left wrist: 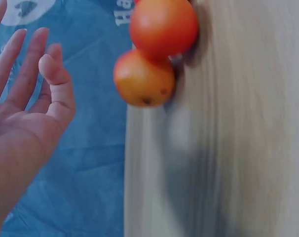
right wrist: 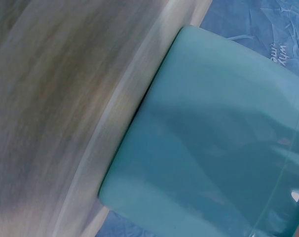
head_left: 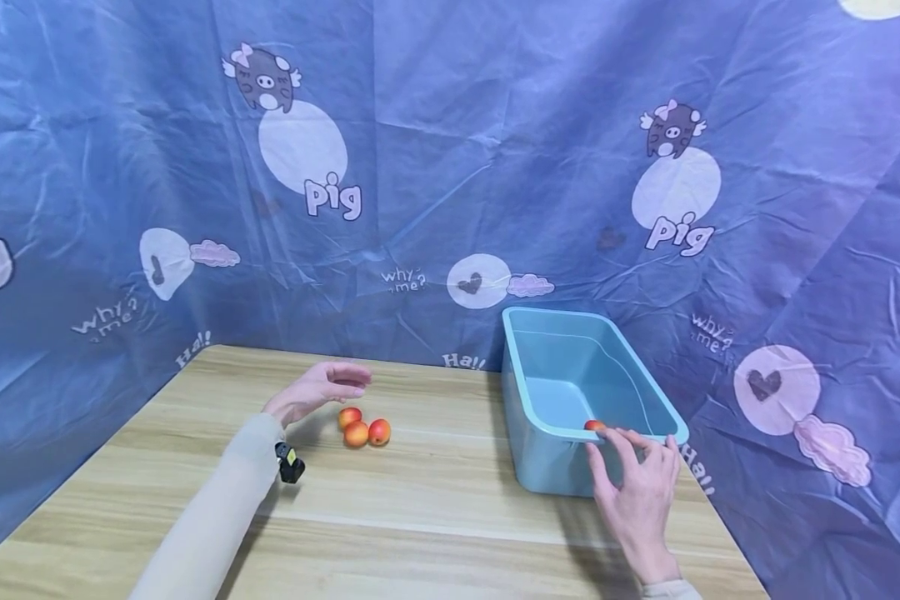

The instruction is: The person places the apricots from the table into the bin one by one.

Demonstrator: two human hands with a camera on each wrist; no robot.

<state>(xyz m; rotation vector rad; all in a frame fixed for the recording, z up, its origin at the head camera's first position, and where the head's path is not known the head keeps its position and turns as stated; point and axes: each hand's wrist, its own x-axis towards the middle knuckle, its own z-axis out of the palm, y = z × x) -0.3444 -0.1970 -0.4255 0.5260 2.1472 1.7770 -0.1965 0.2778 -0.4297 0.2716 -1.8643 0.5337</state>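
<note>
- Three red-and-orange fruits sit bunched on the bench, well left of the blue bin.
- The left hand hovers just beside them, its grip loose, fingers apart from the thumb, holding nothing.
- One more fruit shows at the near rim of the bin, right by the fingertips of the right hand. That grip is half curled; I can't tell whether it pinches the fruit, since the right wrist view misses the fingers.
- If it is pinched, I'd fear a slip this side of the rim, dropping it onto the bench.
- A knuckle catching the rim might nudge the bin.
- Round as they look, the bunched fruits could roll apart if the left fingers bump them.
</note>
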